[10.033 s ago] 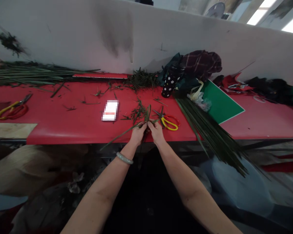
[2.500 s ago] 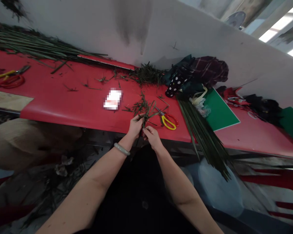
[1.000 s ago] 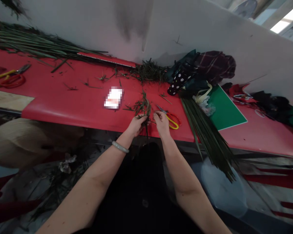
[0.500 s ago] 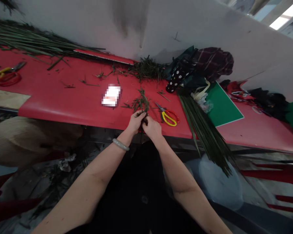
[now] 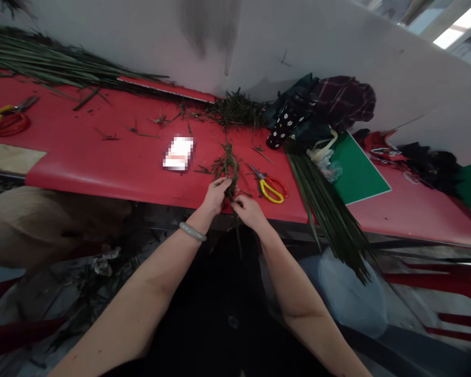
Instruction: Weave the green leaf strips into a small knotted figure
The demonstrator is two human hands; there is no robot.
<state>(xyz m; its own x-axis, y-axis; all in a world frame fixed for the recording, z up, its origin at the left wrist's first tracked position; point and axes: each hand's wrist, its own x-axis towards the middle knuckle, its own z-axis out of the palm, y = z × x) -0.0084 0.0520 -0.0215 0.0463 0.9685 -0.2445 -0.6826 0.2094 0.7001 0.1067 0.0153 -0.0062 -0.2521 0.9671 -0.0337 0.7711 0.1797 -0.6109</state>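
At the front edge of the red-covered table (image 5: pixel 141 173), my left hand (image 5: pixel 216 195) is closed around a woven bunch of green leaf strips (image 5: pixel 226 165). My right hand (image 5: pixel 248 209) sits just to its right, thumb and fingers pinched on the lower part of the same bunch. From between my hands a long thin strip (image 5: pixel 238 238) hangs over the table edge. Scissors (image 5: pixel 272 189) with one red and one yellow handle lie right of my hands. A blurred-out bright rectangle (image 5: pixel 179 153) lies to the left.
Long green leaves (image 5: pixel 55 60) are piled at the back left; a second leaf bundle (image 5: pixel 325 204) hangs over the edge at right. Leaf scraps (image 5: pixel 239 111) lie by the wall. More scissors (image 5: pixel 8 118) rest far left. A flowered black item (image 5: pixel 284 125) and a green board (image 5: pixel 359 170) are at right.
My right hand has moved slightly down and right, away from my left hand. More of the hanging strip now shows between them. The left hand stays nearly in place.
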